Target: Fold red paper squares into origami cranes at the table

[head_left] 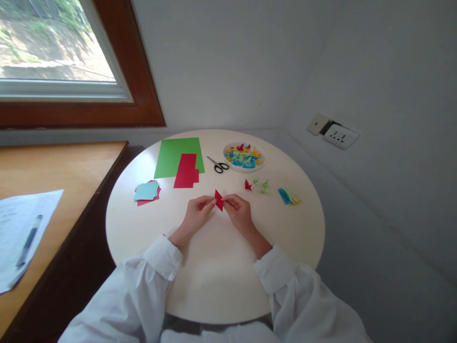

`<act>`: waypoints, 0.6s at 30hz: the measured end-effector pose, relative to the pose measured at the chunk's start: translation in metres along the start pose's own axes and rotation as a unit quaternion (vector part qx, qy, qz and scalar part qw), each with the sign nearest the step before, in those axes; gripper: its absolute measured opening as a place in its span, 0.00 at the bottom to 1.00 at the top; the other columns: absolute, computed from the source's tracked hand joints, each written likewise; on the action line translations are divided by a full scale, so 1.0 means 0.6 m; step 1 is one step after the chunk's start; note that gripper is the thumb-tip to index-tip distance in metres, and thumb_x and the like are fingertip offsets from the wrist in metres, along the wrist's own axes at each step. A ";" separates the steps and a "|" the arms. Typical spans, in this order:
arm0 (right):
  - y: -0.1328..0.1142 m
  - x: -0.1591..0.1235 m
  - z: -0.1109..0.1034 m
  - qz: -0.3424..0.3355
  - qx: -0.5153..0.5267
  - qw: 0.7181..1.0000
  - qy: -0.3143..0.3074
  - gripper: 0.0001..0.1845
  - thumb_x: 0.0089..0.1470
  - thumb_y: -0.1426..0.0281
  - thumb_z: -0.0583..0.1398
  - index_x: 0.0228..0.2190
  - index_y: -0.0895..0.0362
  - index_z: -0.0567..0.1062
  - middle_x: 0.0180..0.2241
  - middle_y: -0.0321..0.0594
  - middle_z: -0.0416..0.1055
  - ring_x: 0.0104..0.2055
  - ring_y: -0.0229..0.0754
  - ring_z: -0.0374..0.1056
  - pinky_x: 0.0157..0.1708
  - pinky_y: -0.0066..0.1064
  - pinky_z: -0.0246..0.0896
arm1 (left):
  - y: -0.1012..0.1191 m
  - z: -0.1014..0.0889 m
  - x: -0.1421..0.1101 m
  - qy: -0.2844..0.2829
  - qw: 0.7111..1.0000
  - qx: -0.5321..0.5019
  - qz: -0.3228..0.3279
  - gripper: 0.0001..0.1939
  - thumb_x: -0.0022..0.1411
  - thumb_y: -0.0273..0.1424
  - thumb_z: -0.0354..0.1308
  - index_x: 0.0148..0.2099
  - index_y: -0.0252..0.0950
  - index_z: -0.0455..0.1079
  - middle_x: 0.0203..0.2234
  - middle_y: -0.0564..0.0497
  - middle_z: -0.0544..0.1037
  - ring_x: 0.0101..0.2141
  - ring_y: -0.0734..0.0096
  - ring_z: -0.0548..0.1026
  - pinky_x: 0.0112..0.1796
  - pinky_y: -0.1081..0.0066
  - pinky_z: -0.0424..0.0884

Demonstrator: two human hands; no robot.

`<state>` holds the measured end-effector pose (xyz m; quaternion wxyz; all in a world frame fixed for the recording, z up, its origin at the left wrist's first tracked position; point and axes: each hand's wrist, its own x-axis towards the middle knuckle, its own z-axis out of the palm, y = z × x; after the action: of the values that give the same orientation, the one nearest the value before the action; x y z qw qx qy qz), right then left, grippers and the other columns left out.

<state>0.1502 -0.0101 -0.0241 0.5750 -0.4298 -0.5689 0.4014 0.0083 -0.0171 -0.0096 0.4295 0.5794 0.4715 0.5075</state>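
A small folded piece of red paper [218,199] is held just above the round white table [214,276]. My left hand [197,214] pinches its left side with fingers closed. My right hand [240,212] pinches its right side, fingers curled. Both wrists come out of white sleeves. A small red folded figure [247,185] and pale green folded figures [262,185] lie just beyond my right hand.
At the table's far side lie a green sheet [174,155], red sheets [186,170], black-handled scissors [218,165] and a white plate [244,156] of coloured folded figures. Light blue squares [146,191] lie left, a blue-green stack [289,196] right. A wooden desk [53,171] with paper and pen stands left.
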 end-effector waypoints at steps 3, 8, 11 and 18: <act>-0.003 0.001 -0.001 0.010 0.003 1.000 0.001 0.06 0.42 0.72 0.56 0.24 0.56 0.74 0.26 0.37 0.74 0.30 0.40 0.70 0.33 0.32 0.66 | 0.002 0.001 0.000 0.006 1.000 0.012 -0.001 0.09 0.51 0.34 0.60 0.32 0.33 0.75 0.28 0.46 0.79 0.30 0.66 0.75 0.33 0.70 0.69; -0.006 0.001 -0.003 0.022 0.014 1.000 -0.001 0.06 0.44 0.68 0.58 0.25 0.56 0.75 0.25 0.38 0.74 0.29 0.40 0.70 0.31 0.31 0.66 | -0.005 0.001 0.003 -0.001 1.000 0.018 0.015 0.08 0.50 0.32 0.60 0.32 0.33 0.75 0.28 0.46 0.79 0.31 0.67 0.75 0.34 0.70 0.69; -0.003 0.001 -0.001 0.038 0.028 0.999 0.000 0.05 0.43 0.67 0.60 0.24 0.56 0.74 0.25 0.38 0.73 0.28 0.39 0.69 0.30 0.31 0.65 | -0.010 0.001 0.005 0.000 1.000 0.014 0.022 0.06 0.49 0.30 0.61 0.31 0.34 0.75 0.27 0.47 0.79 0.30 0.69 0.74 0.33 0.71 0.68; 0.004 0.004 0.004 0.055 0.067 0.996 0.000 0.06 0.40 0.69 0.63 0.24 0.57 0.72 0.25 0.36 0.71 0.28 0.37 0.68 0.31 0.29 0.64 | -0.011 0.002 0.005 0.012 0.999 0.000 0.030 0.05 0.48 0.30 0.61 0.28 0.33 0.71 0.24 0.50 0.75 0.26 0.73 0.71 0.31 0.73 0.67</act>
<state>0.1477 -0.0069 -0.0259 0.5799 -0.4209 -0.5159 0.4695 0.0091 -0.0130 -0.0159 0.4083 0.5873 0.4586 0.5272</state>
